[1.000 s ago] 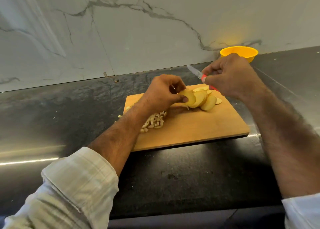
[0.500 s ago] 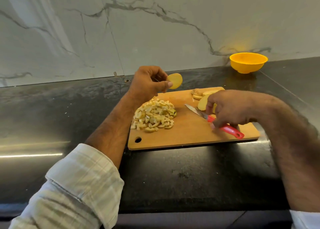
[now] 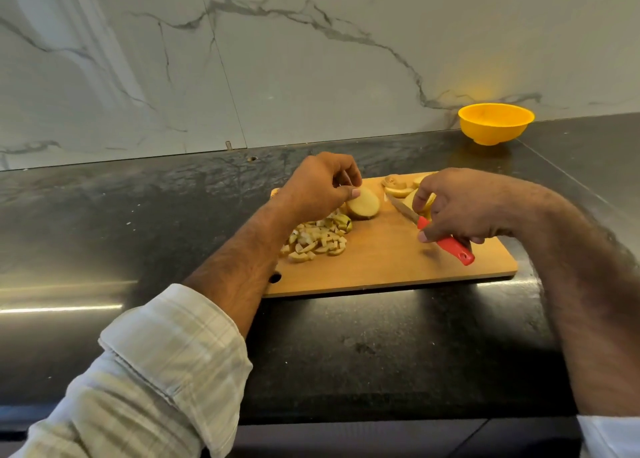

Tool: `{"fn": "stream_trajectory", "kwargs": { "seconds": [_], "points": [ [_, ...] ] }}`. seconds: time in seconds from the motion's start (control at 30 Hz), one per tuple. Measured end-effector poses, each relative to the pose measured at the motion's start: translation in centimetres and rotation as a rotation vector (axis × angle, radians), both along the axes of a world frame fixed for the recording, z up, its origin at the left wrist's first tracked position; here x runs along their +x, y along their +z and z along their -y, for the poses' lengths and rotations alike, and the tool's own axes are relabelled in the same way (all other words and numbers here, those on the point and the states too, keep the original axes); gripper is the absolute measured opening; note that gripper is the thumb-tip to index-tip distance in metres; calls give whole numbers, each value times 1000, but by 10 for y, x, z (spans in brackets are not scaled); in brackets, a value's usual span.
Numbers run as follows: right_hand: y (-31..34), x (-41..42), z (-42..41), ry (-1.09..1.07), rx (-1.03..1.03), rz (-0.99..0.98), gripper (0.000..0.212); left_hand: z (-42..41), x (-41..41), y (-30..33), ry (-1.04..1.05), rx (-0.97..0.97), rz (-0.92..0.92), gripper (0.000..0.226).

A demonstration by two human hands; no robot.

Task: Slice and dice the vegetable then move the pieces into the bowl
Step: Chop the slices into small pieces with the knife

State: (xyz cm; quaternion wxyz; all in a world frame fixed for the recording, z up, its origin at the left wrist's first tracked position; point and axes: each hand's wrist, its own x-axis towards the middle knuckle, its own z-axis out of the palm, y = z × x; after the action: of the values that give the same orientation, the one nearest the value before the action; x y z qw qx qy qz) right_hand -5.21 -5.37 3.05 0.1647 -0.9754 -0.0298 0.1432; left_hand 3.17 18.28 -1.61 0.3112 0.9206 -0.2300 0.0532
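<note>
Whereas half a second ago the left hand [image 3: 320, 187] held a potato slice [image 3: 363, 204] raised clear of the cutting board [image 3: 391, 263], it now pinches that slice low, at the board beside the diced pile [image 3: 317, 241]. Right hand [image 3: 464, 208] grips the red-handled knife [image 3: 446, 244], fingertips on remaining slices [image 3: 398, 187]. Judgement: dicing of this slice is next. Bowl [image 3: 496, 123] stands far right, well apart; no contents visible.
</note>
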Motion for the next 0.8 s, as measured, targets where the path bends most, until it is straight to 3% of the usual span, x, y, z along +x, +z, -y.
{"fn": "stream_trajectory", "kwargs": {
  "seconds": [0.1, 0.17, 0.3, 0.4, 0.5, 0.6, 0.7, 0.8],
  "points": [
    [1, -1, -3, 22, -2, 22, 47, 5, 2, -4, 46, 162, 31, 10],
    [1, -2, -5, 35, 1, 42, 43, 7, 1, -4, 28, 220, 8, 24],
    [5, -2, 1, -22, 194, 131, 27, 8, 0, -3, -45, 188, -68, 29],
    [9, -4, 5, -70, 321, 136, 29, 10, -3, 1, -83, 201, -98, 23],
    [2, -11, -5, -56, 263, 148, 41, 9, -6, 4, -113, 212, -124, 27],
    [-15, -25, -17, -44, 126, 230, 36, 8, -6, 4, -131, 215, -134, 27],
    [-34, -41, -23, -88, -9, 312, 45, 9, -8, 5, -131, 217, -131, 27],
    [-46, -55, -31, -136, 30, 300, 52, 11, -11, 7, -127, 220, -120, 26]
  ]
}}
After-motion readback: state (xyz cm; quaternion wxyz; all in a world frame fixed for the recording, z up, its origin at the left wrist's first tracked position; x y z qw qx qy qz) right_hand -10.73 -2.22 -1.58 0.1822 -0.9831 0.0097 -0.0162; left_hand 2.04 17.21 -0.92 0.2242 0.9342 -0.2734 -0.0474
